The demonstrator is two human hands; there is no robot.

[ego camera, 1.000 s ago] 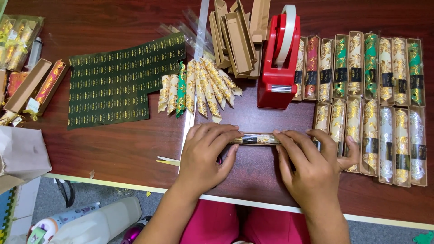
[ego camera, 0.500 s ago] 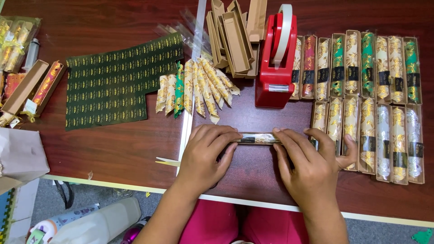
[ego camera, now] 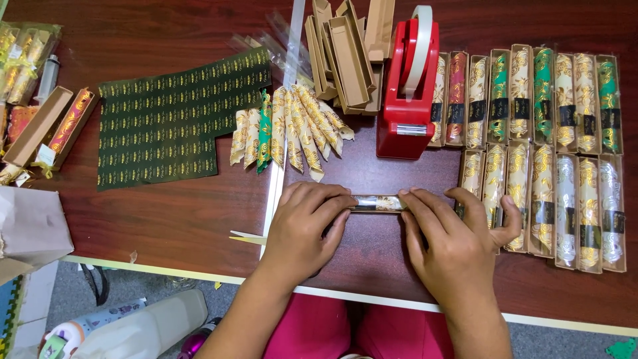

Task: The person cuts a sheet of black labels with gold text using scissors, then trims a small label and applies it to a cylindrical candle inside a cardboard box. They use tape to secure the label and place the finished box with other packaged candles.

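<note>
Both my hands press down on one thin patterned roll [ego camera: 377,203] that lies across the dark wooden table [ego camera: 166,219] near its front edge. My left hand [ego camera: 306,226] covers the roll's left end, fingers curled over it. My right hand [ego camera: 452,242] covers the right end, thumb spread out toward the boxed rolls. Only the gold-patterned middle of the roll with a dark band shows between my fingertips.
A red tape dispenser [ego camera: 407,100] stands just behind the roll. Several boxed rolls [ego camera: 545,159] lie in two rows at right. Loose wrapped rolls [ego camera: 292,129], empty brown boxes [ego camera: 345,53] and a dark green sticker sheet [ego camera: 166,119] lie behind and left. A long clear strip [ego camera: 282,119] runs down the table.
</note>
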